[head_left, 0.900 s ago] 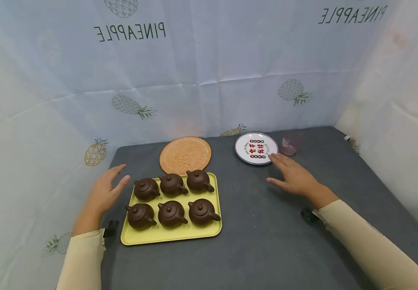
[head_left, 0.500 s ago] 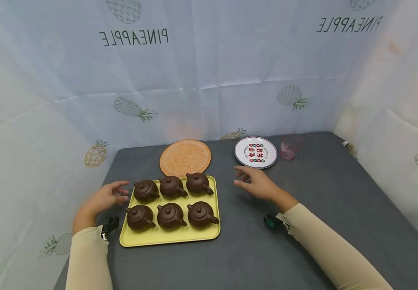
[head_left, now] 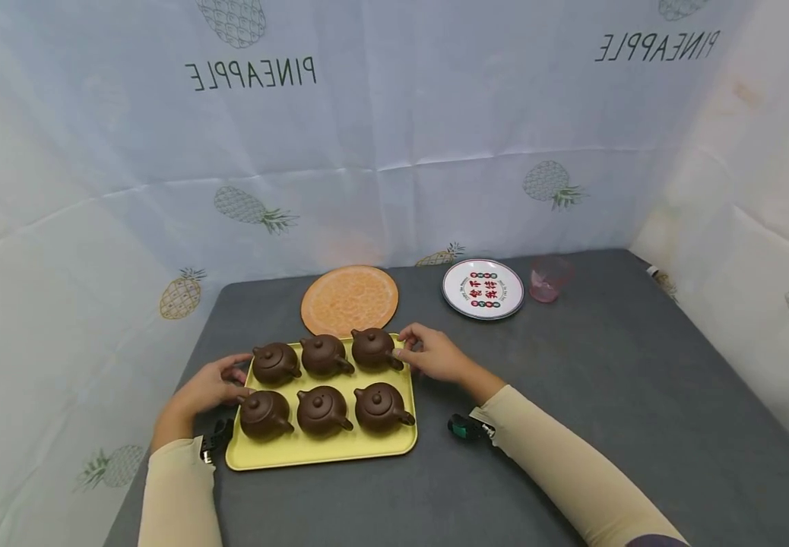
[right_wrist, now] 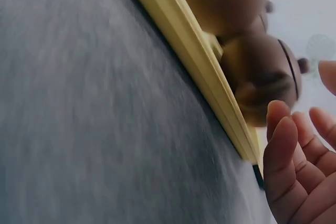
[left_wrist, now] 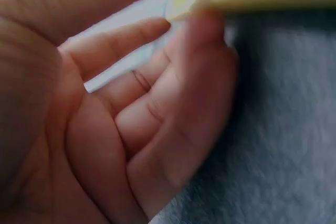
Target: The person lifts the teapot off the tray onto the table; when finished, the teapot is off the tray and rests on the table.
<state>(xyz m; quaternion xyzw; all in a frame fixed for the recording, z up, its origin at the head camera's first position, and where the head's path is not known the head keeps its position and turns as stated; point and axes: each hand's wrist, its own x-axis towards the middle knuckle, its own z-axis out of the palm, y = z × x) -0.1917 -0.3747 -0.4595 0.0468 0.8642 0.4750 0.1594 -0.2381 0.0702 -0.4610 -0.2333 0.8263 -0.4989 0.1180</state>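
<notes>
Round the tray (head_left: 319,451), our left hand (head_left: 207,389) is at nine o'clock, grip we cannot tell; our right hand (head_left: 437,357), at two, grip apart.

Yellow tray (head_left: 326,448), three views
It is seen from above, forward and downward, in the head view; its side edges are shared, close-up, by the wrist views.

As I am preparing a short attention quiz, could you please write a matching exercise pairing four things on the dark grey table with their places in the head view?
1. Yellow rectangular tray
2. Orange round flat disc
3. White round plate with red characters
4. Pink see-through cup

A. Furthest right of the four
B. Under six dark brown round teapots
C. Directly behind the tray
D. Between disc and cup

Pairs: 1-B, 2-C, 3-D, 4-A.
</notes>
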